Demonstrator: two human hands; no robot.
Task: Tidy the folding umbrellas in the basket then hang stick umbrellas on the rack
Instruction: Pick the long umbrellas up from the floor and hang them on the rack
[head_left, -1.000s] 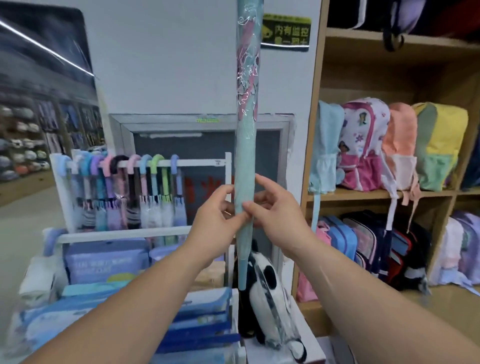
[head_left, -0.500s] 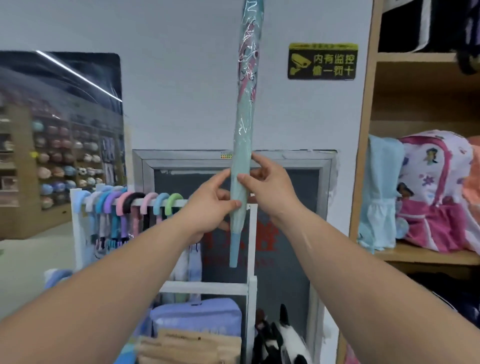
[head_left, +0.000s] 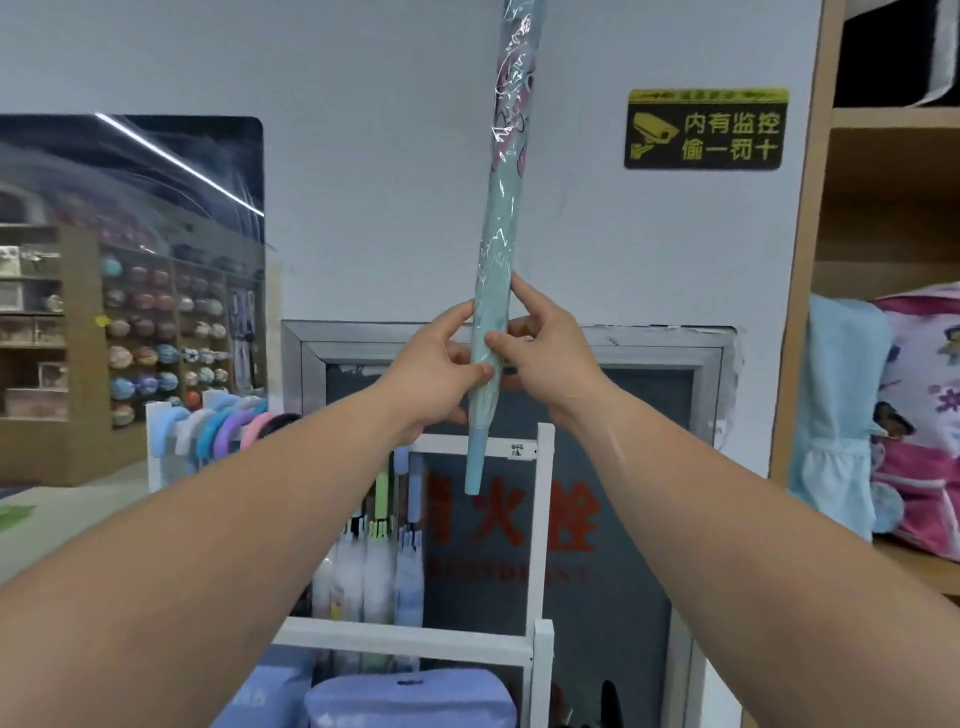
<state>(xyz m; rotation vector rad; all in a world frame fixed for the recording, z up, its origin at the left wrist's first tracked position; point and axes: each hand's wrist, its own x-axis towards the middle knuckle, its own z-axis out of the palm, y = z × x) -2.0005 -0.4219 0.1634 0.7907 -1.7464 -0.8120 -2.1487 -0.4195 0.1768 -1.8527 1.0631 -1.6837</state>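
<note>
A pale teal stick umbrella (head_left: 500, 218) in a clear plastic sleeve stands upright before me, its blue tip pointing down and its top running out of view. My left hand (head_left: 435, 364) and my right hand (head_left: 545, 353) pinch its lower shaft from either side. Below and behind stands the white rack (head_left: 544, 519), with several pastel hook-handled stick umbrellas (head_left: 228, 426) hanging along its top bar at the left. The held umbrella's tip hangs in front of the rack's right end. No basket or folding umbrellas can be made out.
A wooden shelf unit (head_left: 802, 291) with backpacks (head_left: 919, 415) stands at the right. A grey-framed wall cabinet (head_left: 597, 343) with red lettering sits behind the rack. Lilac and blue boxes (head_left: 410, 696) lie under the rack. A yellow-on-black sign (head_left: 704, 130) hangs on the wall.
Both hands have lifted the umbrella higher and my view has tilted up; the rack and the goods below it now sit lower in view.
</note>
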